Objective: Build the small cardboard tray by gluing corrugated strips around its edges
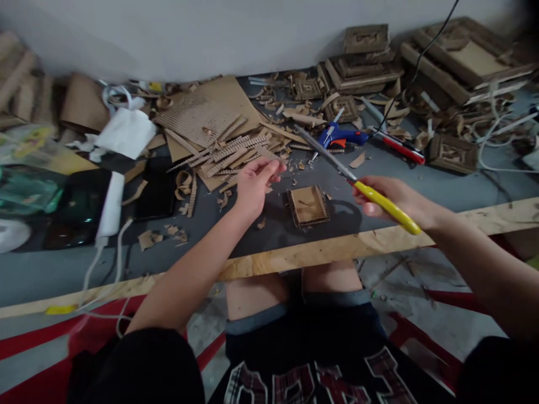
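Observation:
My right hand is closed around a long tool with a yellow handle and a thin grey metal length that points up and left. Left of it, my left hand is raised over the table with its fingers curled together; a strip of corrugated cardboard shows at its fingertips, apparently pinched. Between and slightly below the hands lies a small square cardboard tray with corrugated walls. A pile of cut corrugated strips is just beyond my left hand.
A blue glue gun and a red cutter lie behind my right hand. Cardboard frames are stacked at the back right. At left are white tissue, a black phone and a white power strip. A wooden strip edges the table.

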The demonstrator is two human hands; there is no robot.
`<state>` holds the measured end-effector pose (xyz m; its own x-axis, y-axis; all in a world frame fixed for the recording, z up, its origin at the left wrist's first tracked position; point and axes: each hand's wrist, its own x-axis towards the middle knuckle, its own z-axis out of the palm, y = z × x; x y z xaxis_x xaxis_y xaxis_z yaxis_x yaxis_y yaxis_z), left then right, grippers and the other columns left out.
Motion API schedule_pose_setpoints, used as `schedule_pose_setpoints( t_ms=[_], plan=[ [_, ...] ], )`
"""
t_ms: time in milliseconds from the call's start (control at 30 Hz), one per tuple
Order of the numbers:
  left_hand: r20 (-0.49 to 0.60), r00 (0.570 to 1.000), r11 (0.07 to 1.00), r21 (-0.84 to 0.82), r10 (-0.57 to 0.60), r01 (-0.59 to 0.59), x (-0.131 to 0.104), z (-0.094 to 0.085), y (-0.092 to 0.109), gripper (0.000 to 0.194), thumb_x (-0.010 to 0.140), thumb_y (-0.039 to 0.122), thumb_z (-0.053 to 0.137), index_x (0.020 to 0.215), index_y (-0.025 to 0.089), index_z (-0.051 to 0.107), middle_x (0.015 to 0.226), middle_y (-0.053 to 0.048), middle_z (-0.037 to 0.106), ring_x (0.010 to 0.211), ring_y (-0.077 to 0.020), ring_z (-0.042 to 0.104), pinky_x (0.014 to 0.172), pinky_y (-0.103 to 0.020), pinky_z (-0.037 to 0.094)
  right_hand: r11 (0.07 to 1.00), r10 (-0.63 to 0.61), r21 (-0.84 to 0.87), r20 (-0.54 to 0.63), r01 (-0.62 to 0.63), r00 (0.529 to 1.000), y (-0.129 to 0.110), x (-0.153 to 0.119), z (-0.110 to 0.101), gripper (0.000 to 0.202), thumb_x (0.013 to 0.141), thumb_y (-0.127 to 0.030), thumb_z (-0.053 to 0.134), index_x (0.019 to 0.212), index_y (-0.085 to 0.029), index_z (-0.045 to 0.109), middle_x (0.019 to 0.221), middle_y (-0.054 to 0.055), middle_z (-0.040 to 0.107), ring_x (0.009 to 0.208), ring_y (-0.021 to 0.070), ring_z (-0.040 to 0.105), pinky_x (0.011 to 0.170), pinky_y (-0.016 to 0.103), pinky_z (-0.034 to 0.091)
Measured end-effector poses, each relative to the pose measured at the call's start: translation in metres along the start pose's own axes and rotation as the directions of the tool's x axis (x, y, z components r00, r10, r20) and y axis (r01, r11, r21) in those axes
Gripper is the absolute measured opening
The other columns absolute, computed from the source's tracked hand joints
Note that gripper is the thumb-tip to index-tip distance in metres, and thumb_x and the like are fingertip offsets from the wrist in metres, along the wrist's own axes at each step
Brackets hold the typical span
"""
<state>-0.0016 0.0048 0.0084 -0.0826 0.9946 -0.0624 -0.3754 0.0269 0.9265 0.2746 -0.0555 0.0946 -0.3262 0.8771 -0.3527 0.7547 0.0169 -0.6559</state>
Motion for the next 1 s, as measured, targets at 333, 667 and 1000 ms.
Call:
schedule_pose_setpoints(
  t_ms=[333,667,1000],
  plan=[
    [0.026,0.997,0.996,-0.047,-0.075,0.076,-0.005,-0.002,0.004,0.03,0.072,0.036,0.09,0.076,0.018,0.066,0.071,0.003,0.073,0.074,-0.0128,0.077,0.063,-0.018,0.059,0.983,-0.161,-0.056,0.219,0.177,0.962,-0.008,0.033,0.014,0.074,0.078,-0.096,0.035,0.085,-0.024,0.052,0.072,0.002,0.053,0.064,0.0177,0.048,0.059,0.034,0.038],
    [-0.138,0.989,0.992,-0.115,-0.062,0.046,-0.01,0.001,-0.004,0.028,0.073,0.034,0.088,0.078,0.019,0.065,0.074,0.004,0.072,0.077,-0.0109,0.076,0.062,-0.016,0.056,0.995,-0.096,0.013,0.3,0.097,0.949,-0.022,0.031,0.016,0.078,0.076,-0.099,0.031,0.088,-0.025,0.054,0.073,0.002,0.054,0.054,0.0146,0.049,0.048,0.034,0.043],
    [-0.108,0.994,1.0,-0.007,-0.01,0.009,-0.012,0.0,-0.01,0.026,0.076,0.037,0.083,0.083,0.02,0.065,0.078,0.002,0.072,0.077,-0.0113,0.074,0.068,-0.02,0.054,0.986,-0.114,-0.096,0.233,0.139,0.966,-0.023,0.032,0.018,0.074,0.078,-0.097,0.036,0.08,-0.024,0.052,0.071,0.003,0.055,0.065,0.0191,0.052,0.059,0.036,0.039]
  ],
)
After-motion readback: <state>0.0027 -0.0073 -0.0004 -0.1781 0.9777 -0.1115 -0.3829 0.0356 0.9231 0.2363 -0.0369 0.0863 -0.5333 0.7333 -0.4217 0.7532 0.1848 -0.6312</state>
